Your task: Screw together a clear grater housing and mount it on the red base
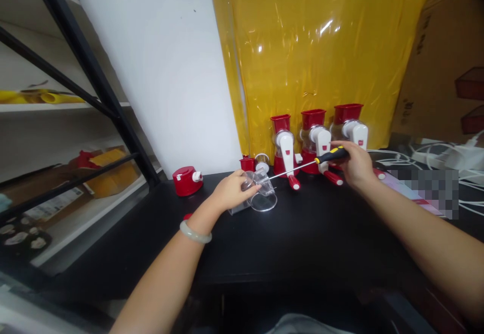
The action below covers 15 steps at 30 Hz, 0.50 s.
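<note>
Your right hand [357,165] grips a screwdriver [331,155], which slants down leftward to a clear plastic part [264,202]. Your left hand [236,191] holds that part at the table [310,248], left of three red-and-white grinders [322,140]; a red piece [186,183] sits farther left.

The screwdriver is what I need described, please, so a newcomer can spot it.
Before the yellow backdrop, three red-and-white cranked devices stand on the black table. In front of them, the right hand holds the screwdriver, its shaft slanting down toward a clear plastic part. Its black-and-yellow handle sets it apart from the red crank grips nearby.
</note>
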Motion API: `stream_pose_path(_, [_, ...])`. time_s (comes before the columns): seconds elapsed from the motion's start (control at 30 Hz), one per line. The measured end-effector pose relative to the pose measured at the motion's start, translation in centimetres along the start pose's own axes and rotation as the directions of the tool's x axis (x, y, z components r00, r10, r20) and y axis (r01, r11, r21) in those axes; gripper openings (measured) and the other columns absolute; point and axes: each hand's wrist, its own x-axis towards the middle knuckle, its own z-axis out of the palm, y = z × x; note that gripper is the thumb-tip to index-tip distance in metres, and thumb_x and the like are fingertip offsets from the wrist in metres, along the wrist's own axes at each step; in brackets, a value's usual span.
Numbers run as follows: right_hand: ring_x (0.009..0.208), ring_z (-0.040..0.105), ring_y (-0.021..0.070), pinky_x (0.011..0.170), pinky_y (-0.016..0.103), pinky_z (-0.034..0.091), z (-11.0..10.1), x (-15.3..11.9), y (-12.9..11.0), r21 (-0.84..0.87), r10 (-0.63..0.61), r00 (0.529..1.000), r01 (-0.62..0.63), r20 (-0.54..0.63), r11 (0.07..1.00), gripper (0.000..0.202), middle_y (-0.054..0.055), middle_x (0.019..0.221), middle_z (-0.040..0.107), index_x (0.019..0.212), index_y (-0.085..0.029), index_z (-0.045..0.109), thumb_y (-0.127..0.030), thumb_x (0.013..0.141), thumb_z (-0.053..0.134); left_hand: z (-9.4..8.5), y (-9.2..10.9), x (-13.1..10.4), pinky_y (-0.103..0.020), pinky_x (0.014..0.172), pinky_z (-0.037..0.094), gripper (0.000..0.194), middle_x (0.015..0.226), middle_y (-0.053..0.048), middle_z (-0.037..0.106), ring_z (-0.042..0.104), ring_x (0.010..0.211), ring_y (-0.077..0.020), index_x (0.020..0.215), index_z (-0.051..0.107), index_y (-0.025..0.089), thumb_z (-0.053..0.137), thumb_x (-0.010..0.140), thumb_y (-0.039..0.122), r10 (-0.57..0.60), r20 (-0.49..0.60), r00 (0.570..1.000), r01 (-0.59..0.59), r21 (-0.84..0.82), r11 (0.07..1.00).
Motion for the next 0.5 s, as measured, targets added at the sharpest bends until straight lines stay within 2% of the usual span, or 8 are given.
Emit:
stream_pose_path(0.2, [0.041,0.050,0.0087,0.033,0.020,0.040,0.29,-0.19,-0.31,-0.093,-0.013,1.000,0.011,-0.028,0.996,0.033,0.001,0.063,0.061,0.083,-0.019,0.068,-0.052,0.086,0.069,0.08,-0.09,0.05,-0.036,0.070,0.046,0.055,0.088,-0.005,0.054,0.055,0.072,-0.0183,0.065,0.053,0.019,0.051,0.095,0.065,-0.008,-0.005,1.000,0.008,0.002,1.000])
stream_pose_path(0.37, [0.036,0.045,0.0078,0.030,0.019,0.033,0.45,-0.39,-0.48,-0.162,-0.047,0.997,0.038,-0.056,0.986,0.041,-0.001,0.055,0.057,0.078,-0.019,0.066,-0.058,0.088,0.066,0.00,0.05,0.05,-0.037,0.072,0.047,0.053,0.089,-0.005,0.055,0.057,0.075,-0.0196,0.068,0.056,0.019,0.051,0.096,0.064,-0.012,0.006,1.000,0.012,-0.005,1.000])
stream_pose_path(0.5, [0.039,0.051,0.0114,0.034,0.023,0.040,0.22,-0.21,-0.08,-0.096,-0.040,0.998,0.036,-0.040,0.995,0.044,0.001,0.059,0.060,0.080,-0.020,0.066,-0.062,0.091,0.057,0.04,0.01,0.03,-0.037,0.070,0.046,0.054,0.087,-0.005,0.054,0.055,0.072,-0.0185,0.064,0.053,0.020,0.052,0.095,0.064,-0.010,-0.006,1.000,0.010,0.005,1.000])
